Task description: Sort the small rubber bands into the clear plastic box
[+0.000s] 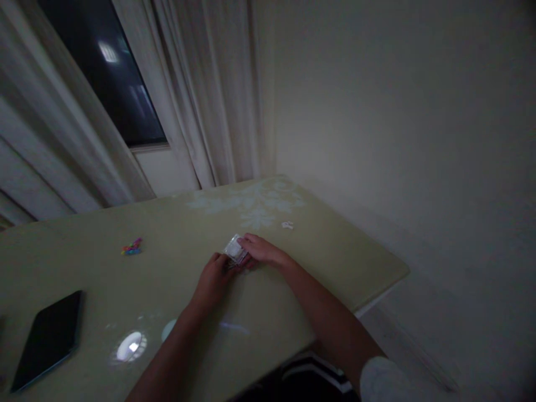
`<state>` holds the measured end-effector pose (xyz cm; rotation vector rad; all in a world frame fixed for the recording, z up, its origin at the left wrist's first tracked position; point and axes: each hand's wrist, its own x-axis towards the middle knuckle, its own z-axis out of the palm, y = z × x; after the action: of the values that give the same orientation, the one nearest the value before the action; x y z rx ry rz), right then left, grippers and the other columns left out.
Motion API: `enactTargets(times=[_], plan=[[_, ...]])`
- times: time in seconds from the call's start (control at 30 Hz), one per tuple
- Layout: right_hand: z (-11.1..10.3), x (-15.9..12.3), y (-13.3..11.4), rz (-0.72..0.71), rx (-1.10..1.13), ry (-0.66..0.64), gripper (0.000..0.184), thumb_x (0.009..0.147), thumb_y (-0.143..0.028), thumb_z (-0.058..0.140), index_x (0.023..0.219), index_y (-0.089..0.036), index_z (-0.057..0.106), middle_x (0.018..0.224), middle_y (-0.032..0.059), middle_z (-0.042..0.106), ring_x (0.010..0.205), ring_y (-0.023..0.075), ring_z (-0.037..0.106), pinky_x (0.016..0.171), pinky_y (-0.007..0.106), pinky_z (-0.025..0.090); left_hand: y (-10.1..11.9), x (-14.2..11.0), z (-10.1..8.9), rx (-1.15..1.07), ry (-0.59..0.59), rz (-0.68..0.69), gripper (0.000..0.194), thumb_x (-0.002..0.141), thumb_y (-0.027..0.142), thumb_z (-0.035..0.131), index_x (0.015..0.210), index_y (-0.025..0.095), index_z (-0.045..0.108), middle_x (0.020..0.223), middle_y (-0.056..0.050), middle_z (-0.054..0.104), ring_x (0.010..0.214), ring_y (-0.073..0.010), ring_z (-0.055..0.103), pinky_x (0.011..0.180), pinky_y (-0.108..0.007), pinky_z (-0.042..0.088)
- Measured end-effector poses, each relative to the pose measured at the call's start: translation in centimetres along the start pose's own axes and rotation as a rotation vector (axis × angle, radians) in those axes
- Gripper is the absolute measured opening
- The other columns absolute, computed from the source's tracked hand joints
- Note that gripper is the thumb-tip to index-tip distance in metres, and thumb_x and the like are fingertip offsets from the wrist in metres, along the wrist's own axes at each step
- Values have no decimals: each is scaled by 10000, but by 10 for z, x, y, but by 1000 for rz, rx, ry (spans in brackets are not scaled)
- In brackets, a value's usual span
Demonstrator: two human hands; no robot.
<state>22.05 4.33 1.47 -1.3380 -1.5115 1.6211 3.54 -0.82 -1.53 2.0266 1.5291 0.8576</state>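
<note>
A small clear plastic box (pixel 235 248) is tilted above the table in front of me. My right hand (pixel 256 249) grips it from the right, with the thumb on its upper face and the fingers curled beneath. At the box's lower left edge is my left hand (pixel 216 273), its fingers curled in close to small pale pieces (pixel 231 263) there. Dim light and the fingers hide what these pieces are, and I cannot tell whether the left fingers pinch one. Beyond my right hand, a few small white pieces (pixel 287 225) lie on the table.
A cluster of small bright-coloured pieces (pixel 132 247) lies on the table (pixel 176 223) at left. Nearer, a dark tablet (pixel 50 339) lies flat. A wall (pixel 397 139) runs along the right side; curtains (pixel 209 100) hang behind the far edge.
</note>
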Motion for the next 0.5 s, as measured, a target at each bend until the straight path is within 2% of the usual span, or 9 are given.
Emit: enactTargets(times=[0.17, 0.33, 0.5], plan=[[-4, 0, -1, -23, 22, 9, 225, 1102, -369, 470, 976, -199, 546, 759, 7, 696, 594, 138, 692, 499, 202, 565, 2, 2, 4, -25, 28, 3, 265, 868, 365, 629, 998, 172, 755, 998, -109, 710, 920, -283, 697, 857, -393, 548], [-16, -2, -7, -85, 15, 89, 239, 1108, -335, 454, 939, -195, 548, 846, 24, 713, 680, 125, 692, 526, 163, 518, 0, 4, 0, -96, 10, -4, 336, 878, 413, 572, 1054, 181, 741, 1064, -121, 747, 980, -289, 720, 908, -422, 573], [-30, 1, -5, -92, -28, 194, 245, 1097, -356, 497, 917, -195, 541, 892, 30, 700, 690, 114, 666, 537, 158, 501, -12, 0, -16, -151, -26, -29, 566, 731, 496, 727, 1193, 170, 727, 1216, -164, 731, 1087, -333, 718, 844, -414, 618]])
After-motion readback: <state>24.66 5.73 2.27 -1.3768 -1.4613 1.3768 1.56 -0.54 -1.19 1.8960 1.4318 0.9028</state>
